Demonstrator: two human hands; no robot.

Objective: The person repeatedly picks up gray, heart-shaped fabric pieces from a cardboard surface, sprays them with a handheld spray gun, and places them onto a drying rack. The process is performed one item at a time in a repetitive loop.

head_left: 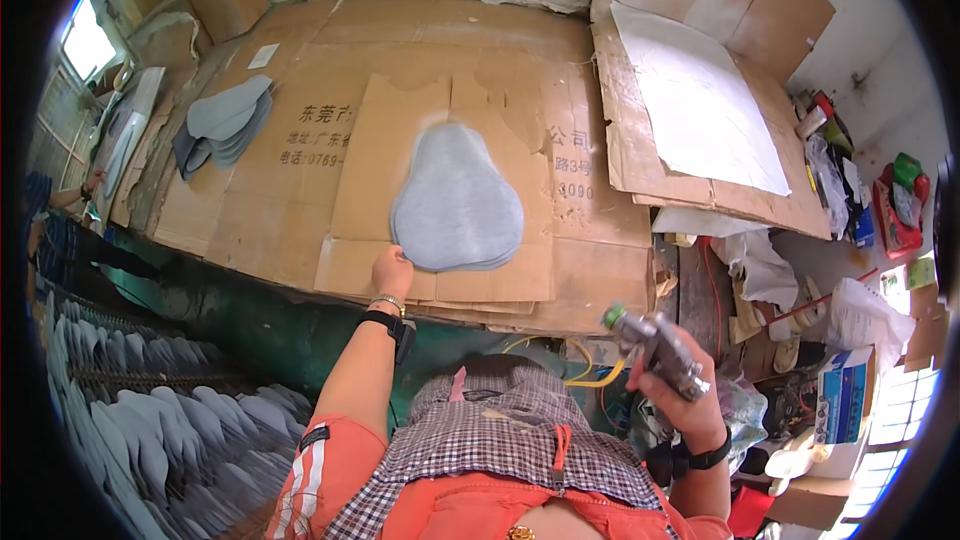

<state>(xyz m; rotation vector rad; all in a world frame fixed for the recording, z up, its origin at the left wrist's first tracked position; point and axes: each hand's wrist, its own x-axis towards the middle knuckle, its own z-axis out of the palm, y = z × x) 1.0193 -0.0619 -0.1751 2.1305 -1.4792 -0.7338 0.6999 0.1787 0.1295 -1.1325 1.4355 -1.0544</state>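
Observation:
A pear-shaped stack of thin grey pieces [458, 202] lies on a cardboard sheet [350, 195], its wide end toward me. At the stack's near left corner, my left hand [392, 273] is closed, with the fingertips pinching the edge of the grey pieces. How many layers it grips is hidden. My right hand [682, 392] is wrapped around a metal spray gun [655, 348] in front of my body on the right, off the table's near edge. The gun has a green part at its front, and a yellow hose [600, 377] runs close by it.
More grey pieces [225, 123] lie in a fanned pile at the table's left. A white sheet on raised cardboard [700, 100] occupies the right. Racks of hanging grey pieces [170, 430] stand at lower left. Bags and clutter [770, 270] fill the right side. A person [70, 230] is at far left.

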